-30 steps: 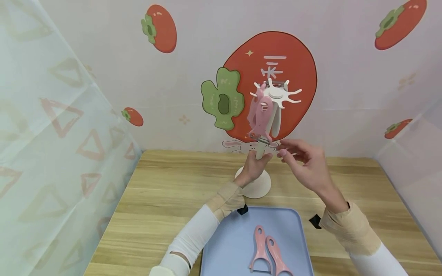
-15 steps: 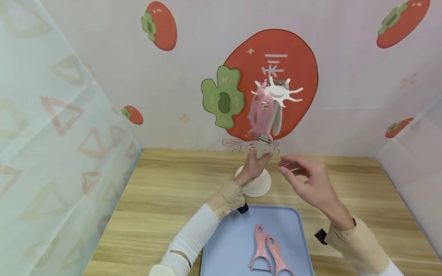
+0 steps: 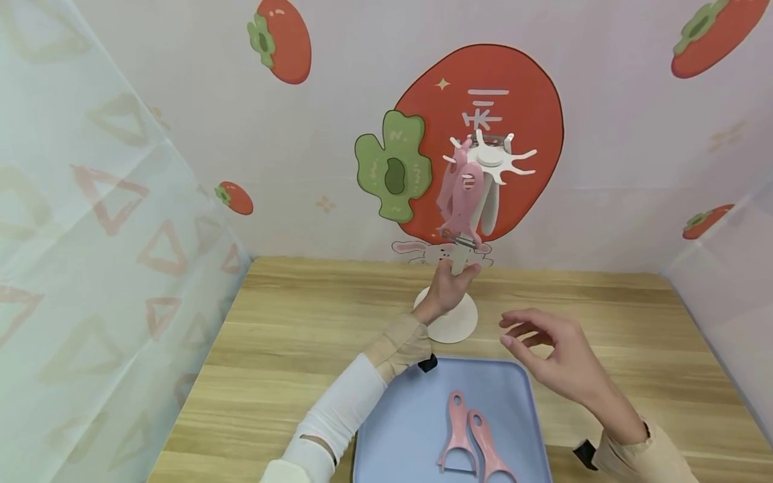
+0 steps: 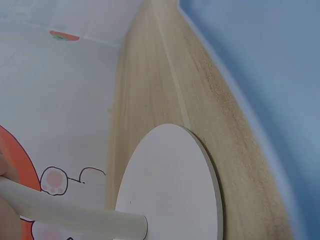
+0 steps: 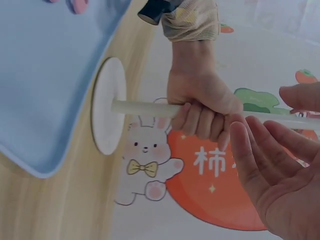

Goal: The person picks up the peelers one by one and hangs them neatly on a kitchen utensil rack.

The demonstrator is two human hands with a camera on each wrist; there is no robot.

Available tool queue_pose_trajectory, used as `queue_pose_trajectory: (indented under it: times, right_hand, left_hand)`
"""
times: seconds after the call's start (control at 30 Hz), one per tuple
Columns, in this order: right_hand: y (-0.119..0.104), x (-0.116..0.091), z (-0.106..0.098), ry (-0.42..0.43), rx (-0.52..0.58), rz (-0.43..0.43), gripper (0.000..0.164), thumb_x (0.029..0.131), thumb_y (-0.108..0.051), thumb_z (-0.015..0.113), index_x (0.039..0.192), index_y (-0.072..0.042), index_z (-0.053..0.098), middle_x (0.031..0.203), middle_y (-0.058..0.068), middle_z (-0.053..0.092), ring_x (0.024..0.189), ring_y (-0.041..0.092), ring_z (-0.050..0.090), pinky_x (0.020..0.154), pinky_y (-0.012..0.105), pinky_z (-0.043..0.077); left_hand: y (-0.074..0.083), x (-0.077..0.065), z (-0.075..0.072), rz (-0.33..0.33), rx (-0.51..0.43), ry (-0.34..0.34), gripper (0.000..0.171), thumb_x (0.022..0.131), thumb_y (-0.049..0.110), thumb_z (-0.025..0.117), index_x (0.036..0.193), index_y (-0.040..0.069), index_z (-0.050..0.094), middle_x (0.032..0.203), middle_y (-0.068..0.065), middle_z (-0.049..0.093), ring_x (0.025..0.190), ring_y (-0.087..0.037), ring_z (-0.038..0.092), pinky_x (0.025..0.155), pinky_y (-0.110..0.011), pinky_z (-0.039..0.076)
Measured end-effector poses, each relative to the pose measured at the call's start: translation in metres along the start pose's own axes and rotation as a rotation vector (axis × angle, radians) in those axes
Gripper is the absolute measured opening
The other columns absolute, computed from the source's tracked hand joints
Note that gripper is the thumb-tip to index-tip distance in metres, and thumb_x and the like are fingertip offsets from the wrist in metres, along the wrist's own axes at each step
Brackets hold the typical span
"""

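My left hand (image 3: 448, 288) grips the pole of a white rotating-style utensil stand, whose round base (image 3: 457, 327) rests on the table. Curved hooks (image 3: 490, 157) fan out at its top. A pink peeler (image 3: 466, 201) hangs from a front hook, with more pink behind it on the left. Something white and long (image 3: 492, 209) hangs on the far side, partly hidden. Right of the stand, my right hand (image 3: 558, 352) is held in the air with loosely bent fingers and nothing in it. In the right wrist view, the left hand's fingers (image 5: 200, 120) wrap round the pole (image 5: 145, 107).
A blue tray (image 3: 398, 429) lies in front of the stand on the wooden table (image 3: 290, 335). Two pink peelers lie in it side by side, a left one (image 3: 457, 426) and a right one (image 3: 485, 443). A printed wall (image 3: 338, 228) stands behind.
My right hand has drawn away from the hanging pink peeler, down and to the right. The left hand keeps its grip on the pole.
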State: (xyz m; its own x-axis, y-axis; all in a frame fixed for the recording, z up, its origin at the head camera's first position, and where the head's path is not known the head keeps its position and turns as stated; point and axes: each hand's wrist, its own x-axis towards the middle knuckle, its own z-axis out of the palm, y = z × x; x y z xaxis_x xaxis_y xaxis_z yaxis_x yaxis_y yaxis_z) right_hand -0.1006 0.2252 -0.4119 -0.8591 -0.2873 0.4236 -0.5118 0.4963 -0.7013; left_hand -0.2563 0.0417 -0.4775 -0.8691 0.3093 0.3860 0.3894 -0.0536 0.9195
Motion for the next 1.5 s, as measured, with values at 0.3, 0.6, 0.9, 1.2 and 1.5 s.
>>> queue_pose_trajectory:
  times: [0.3, 0.6, 0.9, 1.2, 1.5]
  right_hand:
    - [0.010, -0.021, 0.005, -0.140, 0.005, 0.106, 0.033, 0.087, -0.016, 0.081, 0.119, -0.014, 0.072, 0.104, -0.004, 0.074, 0.083, 0.007, 0.073, 0.067, 0.027, 0.060]
    - [0.015, -0.038, 0.011, -0.355, 0.011, 0.150, 0.039, 0.089, -0.034, 0.079, 0.117, -0.008, 0.071, 0.095, 0.000, 0.069, 0.076, 0.003, 0.065, 0.061, 0.026, 0.057]
    - [0.017, -0.047, 0.017, -0.454, 0.006, 0.165, 0.041, 0.088, -0.037, 0.079, 0.113, -0.006, 0.069, 0.091, -0.001, 0.067, 0.073, 0.000, 0.061, 0.060, 0.025, 0.055]
    - [0.021, -0.061, 0.026, -0.513, 0.042, 0.119, 0.035, 0.089, -0.031, 0.080, 0.109, -0.006, 0.068, 0.086, -0.004, 0.065, 0.071, -0.003, 0.058, 0.058, 0.025, 0.054]
    - [0.022, -0.070, 0.041, -0.588, 0.013, 0.195, 0.039, 0.087, -0.039, 0.080, 0.110, -0.012, 0.065, 0.082, -0.009, 0.062, 0.066, -0.001, 0.056, 0.057, 0.022, 0.050]
  left_hand:
    - [0.003, 0.001, -0.001, 0.001, -0.021, -0.010, 0.016, 0.098, -0.003, 0.058, 0.084, -0.008, 0.054, 0.060, 0.003, 0.033, 0.055, -0.007, 0.031, 0.056, -0.025, 0.028]
    - [0.001, 0.001, 0.000, -0.004, -0.022, -0.005, 0.023, 0.099, 0.004, 0.061, 0.079, -0.001, 0.050, 0.060, 0.003, 0.032, 0.054, -0.008, 0.030, 0.055, -0.025, 0.027]
    - [0.001, 0.000, 0.000, 0.003, -0.007, -0.020, 0.028, 0.100, 0.006, 0.059, 0.076, 0.006, 0.045, 0.058, 0.002, 0.031, 0.053, -0.010, 0.029, 0.055, -0.025, 0.026]
    - [0.001, 0.001, 0.000, 0.014, -0.019, -0.007, 0.024, 0.099, 0.008, 0.060, 0.080, -0.002, 0.049, 0.059, 0.002, 0.032, 0.054, -0.010, 0.029, 0.055, -0.025, 0.026]
    - [-0.001, 0.001, 0.000, 0.027, -0.024, 0.004, 0.030, 0.097, 0.006, 0.060, 0.073, 0.007, 0.042, 0.059, 0.003, 0.030, 0.055, -0.007, 0.028, 0.057, -0.025, 0.026]
